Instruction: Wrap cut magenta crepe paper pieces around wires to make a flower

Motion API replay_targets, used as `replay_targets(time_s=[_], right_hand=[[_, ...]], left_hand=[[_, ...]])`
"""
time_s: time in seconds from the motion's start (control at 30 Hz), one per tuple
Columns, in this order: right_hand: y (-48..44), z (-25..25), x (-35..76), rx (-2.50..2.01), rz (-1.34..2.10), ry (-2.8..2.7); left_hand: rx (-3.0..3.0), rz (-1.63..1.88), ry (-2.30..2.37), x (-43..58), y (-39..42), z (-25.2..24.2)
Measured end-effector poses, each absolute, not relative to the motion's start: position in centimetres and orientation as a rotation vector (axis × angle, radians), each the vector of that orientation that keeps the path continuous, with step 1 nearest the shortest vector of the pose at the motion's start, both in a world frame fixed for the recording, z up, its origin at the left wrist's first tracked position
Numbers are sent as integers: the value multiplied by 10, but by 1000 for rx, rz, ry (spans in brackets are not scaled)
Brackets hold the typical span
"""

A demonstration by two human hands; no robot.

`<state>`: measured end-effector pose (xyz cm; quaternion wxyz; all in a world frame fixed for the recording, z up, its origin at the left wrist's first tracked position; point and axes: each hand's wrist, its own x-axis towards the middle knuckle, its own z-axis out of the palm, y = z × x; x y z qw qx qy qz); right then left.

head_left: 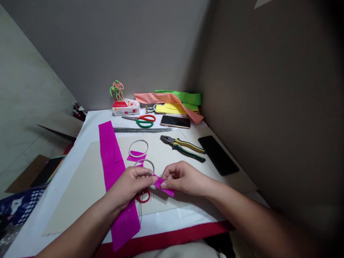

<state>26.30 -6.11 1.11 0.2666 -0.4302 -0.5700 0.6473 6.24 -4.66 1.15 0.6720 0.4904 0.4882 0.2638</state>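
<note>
My left hand (133, 184) is closed in a pinch on one end of a small magenta strip (167, 190), probably crepe paper or cloth. Thin twisted wire (141, 211) hangs below that hand. With thumb and fingertips, my right hand (182, 178) grips the strip further along. Behind the left fingers is a pale ring (147, 161), partly hidden. A second pale ring (138, 140) lies beyond it, over a magenta scrap (131, 157). Under my left hand show red scissor handles (144, 196), the blades hidden. A long magenta strip (111, 154) runs beneath my left wrist.
Pliers (185, 147) and a black phone (218, 154) lie to the right. Farther back are red-and-green scissors (142, 120), another phone (175, 122), thin wires (142, 130), a tissue pack (126, 107) and coloured strips (161, 98). A wall (255, 89) closes the right side.
</note>
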Motion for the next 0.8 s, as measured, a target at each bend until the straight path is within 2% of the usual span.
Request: replay_targets(time_s=[0.07,0.13,0.23,0.3,0.47,0.8], right_hand=[[-66,24,278,-1229,1543,-1723],[-73,31,302,-1429,1051,-1913],[-83,22,350,-1786,306,-1747],[-87,5,377,-2014,61,-1681],[-90,-26,398,-2177,82,-1725],[-74,-28,396,-2191,2,-1729]], left_hand=[[1053,637,1094,61,-44,11],[989,676,1078,59,-42,10],[923,724,1069,57,-42,10],[914,727,1060,58,-44,10],[953,691,1021,66,-49,7],[954,755,1000,70,-48,1]])
